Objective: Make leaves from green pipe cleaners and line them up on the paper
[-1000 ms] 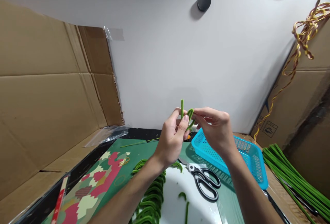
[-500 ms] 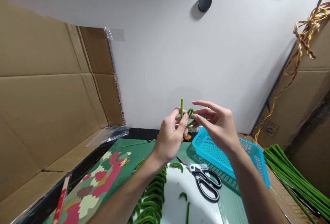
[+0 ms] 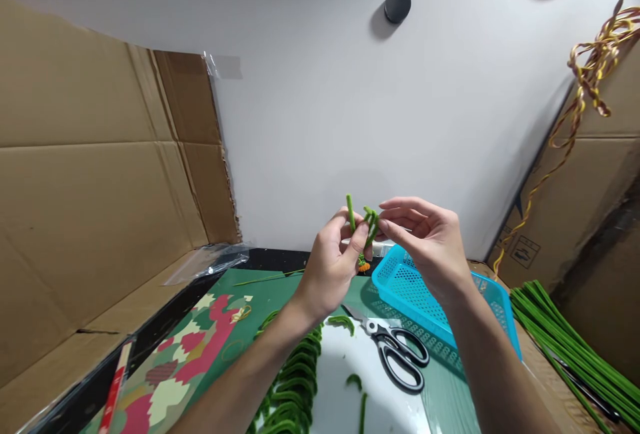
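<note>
My left hand (image 3: 333,267) is raised in front of the white wall, its thumb and fingers pinched on a bent green pipe cleaner (image 3: 351,213) whose one end sticks straight up. My right hand (image 3: 430,244) faces it from the right, fingertips closed on the twisted loop of the same pipe cleaner (image 3: 371,219). A small orange bit (image 3: 364,265) shows just below my left thumb. Both hands hover above the table, over the blue basket's near corner.
A blue plastic basket (image 3: 490,307) stands right of centre, black-handled scissors (image 3: 397,351) in front of it. Curved green pipe-cleaner pieces (image 3: 293,387) are heaped below my left forearm. Straight green pipe cleaners (image 3: 565,344) lie at the right. Cardboard walls (image 3: 100,187) flank both sides.
My right fingers spread briefly, then closed again on the loop. The upright end tilted slightly left. Both hands stayed at about the same height.
</note>
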`<state>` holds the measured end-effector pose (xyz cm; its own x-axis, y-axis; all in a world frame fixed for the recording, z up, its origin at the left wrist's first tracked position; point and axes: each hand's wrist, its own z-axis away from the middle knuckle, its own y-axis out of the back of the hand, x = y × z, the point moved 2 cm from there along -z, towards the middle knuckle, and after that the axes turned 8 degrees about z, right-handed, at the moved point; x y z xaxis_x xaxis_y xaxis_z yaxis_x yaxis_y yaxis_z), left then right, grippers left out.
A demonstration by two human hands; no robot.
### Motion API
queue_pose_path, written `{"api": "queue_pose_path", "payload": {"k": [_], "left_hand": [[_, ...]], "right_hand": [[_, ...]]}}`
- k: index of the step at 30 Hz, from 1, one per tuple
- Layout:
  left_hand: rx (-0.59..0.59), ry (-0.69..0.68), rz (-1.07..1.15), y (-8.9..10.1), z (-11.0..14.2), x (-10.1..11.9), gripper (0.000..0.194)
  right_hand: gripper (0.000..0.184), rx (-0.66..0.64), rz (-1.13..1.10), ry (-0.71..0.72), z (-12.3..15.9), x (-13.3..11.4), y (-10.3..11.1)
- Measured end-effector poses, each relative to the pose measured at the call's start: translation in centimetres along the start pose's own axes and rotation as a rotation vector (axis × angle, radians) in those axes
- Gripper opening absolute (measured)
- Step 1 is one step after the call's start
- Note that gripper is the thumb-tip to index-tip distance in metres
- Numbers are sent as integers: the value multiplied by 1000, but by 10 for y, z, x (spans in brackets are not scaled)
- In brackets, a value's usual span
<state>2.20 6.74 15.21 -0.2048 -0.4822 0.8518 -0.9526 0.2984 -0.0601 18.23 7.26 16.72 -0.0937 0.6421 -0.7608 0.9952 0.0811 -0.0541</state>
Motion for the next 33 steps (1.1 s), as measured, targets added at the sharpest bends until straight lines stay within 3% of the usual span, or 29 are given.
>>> {"api": "queue_pose_path", "payload": {"k": [9, 18, 25, 30, 33], "left_hand": [[0, -20, -153, 5, -3, -4, 28], [-27, 3, -155, 4, -4, -8, 32], [-79, 19, -251, 2, -3, -1, 31], [-151, 99, -380, 6, -5, -3, 26], [-164, 129, -403, 10, -6, -6, 24]], "right_hand": [[15, -22, 148, 25, -1, 2, 0], [9, -9, 431, 123, 5, -6, -2], [19, -25, 633, 206, 5, -4, 0], [28, -158, 961, 284, 6, -3, -1], [31, -218, 1028, 264, 5, 1, -3]]}}
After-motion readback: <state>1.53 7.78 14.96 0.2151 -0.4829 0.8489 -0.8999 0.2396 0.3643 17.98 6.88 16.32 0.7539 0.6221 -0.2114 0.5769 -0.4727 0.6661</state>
